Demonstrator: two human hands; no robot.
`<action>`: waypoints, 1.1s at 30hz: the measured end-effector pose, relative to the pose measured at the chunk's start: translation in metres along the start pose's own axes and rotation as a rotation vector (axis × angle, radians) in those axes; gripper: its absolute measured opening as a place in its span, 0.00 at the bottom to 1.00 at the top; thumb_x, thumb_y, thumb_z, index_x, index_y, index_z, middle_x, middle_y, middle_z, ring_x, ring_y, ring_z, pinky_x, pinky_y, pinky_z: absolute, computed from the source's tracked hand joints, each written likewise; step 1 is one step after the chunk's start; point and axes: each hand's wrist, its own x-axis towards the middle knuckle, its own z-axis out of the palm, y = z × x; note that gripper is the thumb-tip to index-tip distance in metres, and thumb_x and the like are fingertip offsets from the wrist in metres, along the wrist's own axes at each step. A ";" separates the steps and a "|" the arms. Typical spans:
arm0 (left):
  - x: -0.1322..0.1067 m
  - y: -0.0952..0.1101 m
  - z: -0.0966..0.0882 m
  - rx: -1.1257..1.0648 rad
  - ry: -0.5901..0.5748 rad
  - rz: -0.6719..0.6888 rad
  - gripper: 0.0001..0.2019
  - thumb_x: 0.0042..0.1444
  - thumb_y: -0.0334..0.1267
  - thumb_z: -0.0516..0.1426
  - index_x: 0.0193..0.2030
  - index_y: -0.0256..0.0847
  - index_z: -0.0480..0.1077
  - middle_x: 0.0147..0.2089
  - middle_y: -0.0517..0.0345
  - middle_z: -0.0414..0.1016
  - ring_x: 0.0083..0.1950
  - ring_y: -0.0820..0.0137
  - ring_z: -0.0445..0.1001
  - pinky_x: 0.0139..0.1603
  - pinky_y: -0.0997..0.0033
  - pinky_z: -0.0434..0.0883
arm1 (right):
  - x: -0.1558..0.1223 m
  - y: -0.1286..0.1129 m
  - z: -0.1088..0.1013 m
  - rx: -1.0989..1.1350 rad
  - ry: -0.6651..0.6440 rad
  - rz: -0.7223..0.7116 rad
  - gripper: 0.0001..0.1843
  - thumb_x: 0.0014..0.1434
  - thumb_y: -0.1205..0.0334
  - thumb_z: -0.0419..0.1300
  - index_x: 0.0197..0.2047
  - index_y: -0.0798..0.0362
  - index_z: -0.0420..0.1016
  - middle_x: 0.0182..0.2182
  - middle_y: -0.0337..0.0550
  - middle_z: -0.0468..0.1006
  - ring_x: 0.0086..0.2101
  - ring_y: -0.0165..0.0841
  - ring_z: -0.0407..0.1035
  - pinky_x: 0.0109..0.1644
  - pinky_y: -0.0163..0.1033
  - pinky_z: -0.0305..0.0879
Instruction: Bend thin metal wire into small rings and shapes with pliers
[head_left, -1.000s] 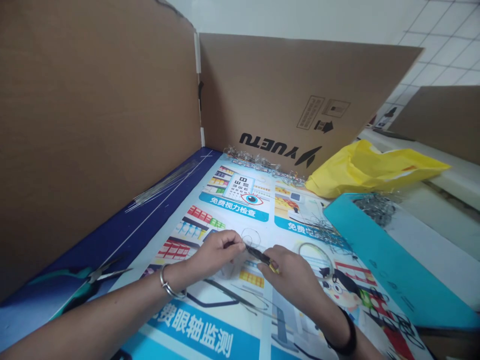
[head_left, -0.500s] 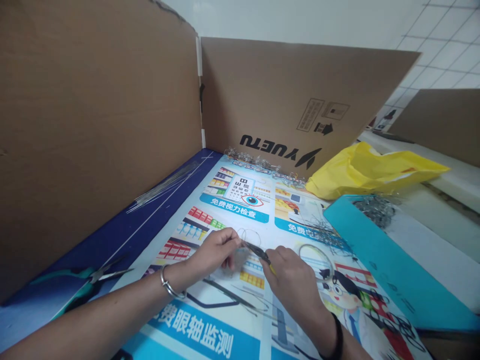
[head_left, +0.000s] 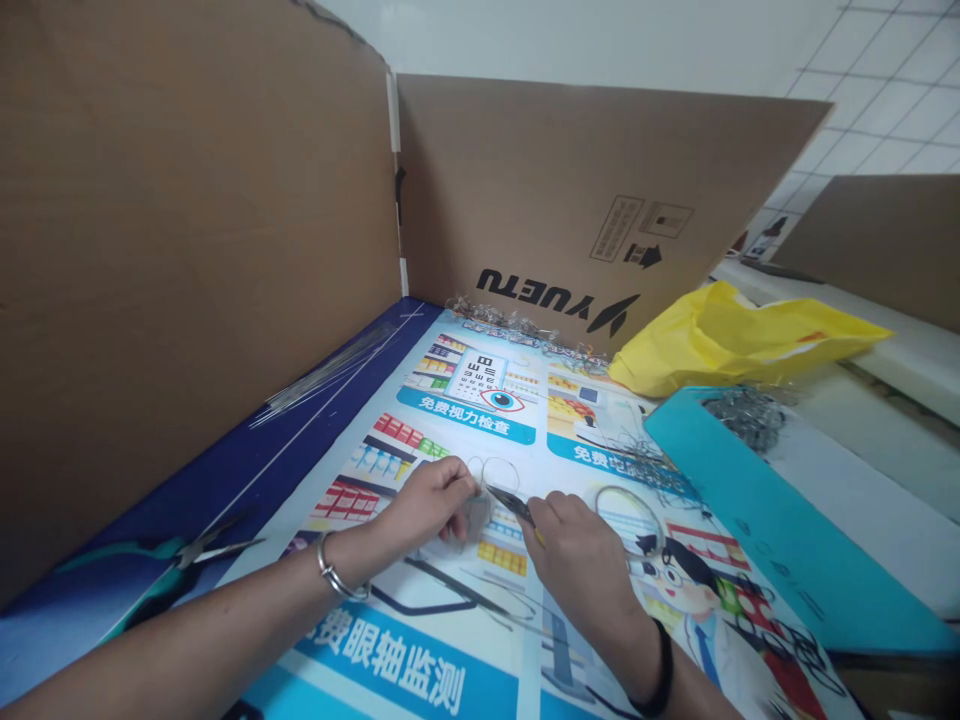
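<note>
My left hand (head_left: pixel 442 492) pinches a thin wire (head_left: pixel 500 462) bent into loops, which rise above the fingertips. Closed around the handles of a pair of pliers (head_left: pixel 511 503) is my right hand (head_left: pixel 576 545). The dark jaws point left and reach the wire beside my left fingertips; whether they grip it I cannot tell. Below both hands lies a printed poster (head_left: pixel 405 650) with Chinese text. A wire coil (head_left: pixel 631 490) rests just right of my right hand.
Teal-handled pliers (head_left: pixel 180 560) lie at the left, near straight wires (head_left: pixel 322 375). Cardboard walls (head_left: pixel 525 170) stand behind and at the left. Toward the right are a yellow bag (head_left: pixel 705 340) and a teal box (head_left: pixel 780 530) holding tangled wire pieces (head_left: pixel 750 418).
The pliers' tip has shifted slightly up and left, and the wire loops now stand more spread above my left fingers. My left hand has barely moved.
</note>
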 end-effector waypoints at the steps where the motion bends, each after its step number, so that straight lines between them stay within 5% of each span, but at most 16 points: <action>1: 0.000 0.000 0.000 0.010 -0.002 -0.011 0.09 0.55 0.41 0.51 0.30 0.39 0.65 0.13 0.66 0.65 0.15 0.75 0.67 0.15 0.81 0.60 | 0.000 0.000 0.000 -0.011 -0.001 -0.001 0.04 0.57 0.66 0.58 0.30 0.51 0.69 0.25 0.40 0.69 0.29 0.35 0.61 0.32 0.39 0.47; 7: 0.000 -0.001 0.000 0.027 -0.022 0.016 0.09 0.54 0.41 0.51 0.28 0.39 0.64 0.15 0.65 0.67 0.15 0.76 0.66 0.15 0.82 0.60 | 0.001 0.002 -0.003 -0.031 -0.035 0.014 0.05 0.59 0.64 0.56 0.30 0.51 0.69 0.26 0.41 0.70 0.30 0.36 0.64 0.33 0.39 0.49; 15: 0.001 -0.003 -0.001 0.014 0.039 0.042 0.10 0.54 0.43 0.53 0.27 0.40 0.64 0.17 0.65 0.68 0.16 0.76 0.64 0.17 0.79 0.62 | -0.001 0.011 0.002 0.255 0.008 0.164 0.07 0.62 0.59 0.54 0.35 0.52 0.70 0.29 0.41 0.72 0.33 0.34 0.67 0.35 0.36 0.56; 21: -0.003 0.003 0.001 0.006 -0.013 0.033 0.10 0.52 0.41 0.53 0.23 0.40 0.61 0.14 0.65 0.66 0.16 0.77 0.63 0.18 0.79 0.59 | -0.001 0.005 -0.003 0.351 0.103 0.085 0.07 0.62 0.61 0.53 0.35 0.54 0.70 0.28 0.41 0.70 0.32 0.33 0.65 0.37 0.36 0.57; 33: -0.005 0.000 0.001 -0.013 -0.099 0.025 0.12 0.52 0.44 0.52 0.23 0.40 0.61 0.15 0.64 0.66 0.16 0.76 0.63 0.19 0.77 0.60 | 0.000 0.004 -0.005 0.251 0.077 0.038 0.09 0.62 0.61 0.51 0.34 0.53 0.71 0.27 0.43 0.71 0.33 0.34 0.66 0.36 0.37 0.58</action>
